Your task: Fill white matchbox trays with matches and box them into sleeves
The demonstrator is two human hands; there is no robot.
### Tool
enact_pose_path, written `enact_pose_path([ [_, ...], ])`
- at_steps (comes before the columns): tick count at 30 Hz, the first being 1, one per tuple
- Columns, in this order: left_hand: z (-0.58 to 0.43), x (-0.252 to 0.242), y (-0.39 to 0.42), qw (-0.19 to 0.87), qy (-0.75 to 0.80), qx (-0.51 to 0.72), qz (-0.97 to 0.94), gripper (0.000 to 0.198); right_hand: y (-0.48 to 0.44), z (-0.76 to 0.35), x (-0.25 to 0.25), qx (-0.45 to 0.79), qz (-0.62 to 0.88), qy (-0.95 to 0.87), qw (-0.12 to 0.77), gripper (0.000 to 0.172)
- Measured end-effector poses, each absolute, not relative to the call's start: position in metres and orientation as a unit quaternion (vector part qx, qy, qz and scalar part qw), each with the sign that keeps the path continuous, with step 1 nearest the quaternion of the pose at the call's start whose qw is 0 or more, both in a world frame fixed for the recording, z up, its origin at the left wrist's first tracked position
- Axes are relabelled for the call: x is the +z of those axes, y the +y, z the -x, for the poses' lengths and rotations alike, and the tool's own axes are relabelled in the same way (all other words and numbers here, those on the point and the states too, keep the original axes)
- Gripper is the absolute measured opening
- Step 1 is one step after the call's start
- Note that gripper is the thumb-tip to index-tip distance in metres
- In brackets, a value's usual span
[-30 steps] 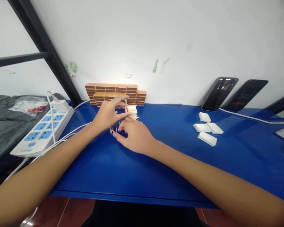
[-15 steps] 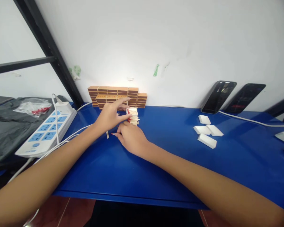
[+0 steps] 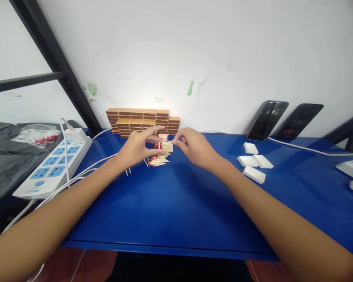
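Observation:
My left hand [image 3: 137, 148] and my right hand [image 3: 194, 147] meet over the back of the blue table [image 3: 176, 203]. Between their fingertips they pinch a small tray of matches [image 3: 166, 146], the left hand on its left end and the right hand on its right end. Below the tray lies a heap of red-tipped matches [image 3: 157, 159] on the table. A few loose matches [image 3: 127, 171] lie to the left of the heap, under my left wrist. Behind the hands a stack of brown matchboxes [image 3: 142, 120] stands against the white wall.
Several white box trays [image 3: 254, 164] lie to the right. Two dark phones [image 3: 267, 119] lean on the wall at the back right. A white power strip [image 3: 54, 162] with cables sits at the left beside a grey bag. A black frame post [image 3: 55, 66] rises at the left.
My right hand has left the loose matches on the table and risen to the right end of the match tray. The heap of matches now shows below the tray.

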State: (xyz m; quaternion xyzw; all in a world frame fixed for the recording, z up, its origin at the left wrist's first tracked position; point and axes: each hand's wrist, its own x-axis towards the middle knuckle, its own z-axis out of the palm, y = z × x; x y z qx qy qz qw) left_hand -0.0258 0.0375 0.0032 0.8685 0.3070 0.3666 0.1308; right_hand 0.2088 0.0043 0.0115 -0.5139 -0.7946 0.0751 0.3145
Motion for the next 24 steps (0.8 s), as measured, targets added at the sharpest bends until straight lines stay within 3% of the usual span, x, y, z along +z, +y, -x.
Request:
enact_pose_path([
  [8,0.018,0.008,0.025,0.172,0.31,0.365,-0.861,0.081,0.006,-0.209,0.0,0.074,0.491,-0.815,0.3,0.006],
  [16,0.026,0.006,0.038,0.163,0.344,0.413,-0.827,0.073,-0.008,-0.183,0.004,0.101,0.49,-0.766,0.404,0.023],
  [19,0.031,0.006,0.043,0.133,0.371,0.434,-0.81,0.068,-0.023,-0.145,0.003,0.183,0.511,-0.768,0.339,0.021],
  [24,0.038,0.007,0.051,0.094,0.393,0.444,-0.8,0.071,-0.03,-0.084,-0.001,0.166,0.523,-0.804,0.229,0.034],
])
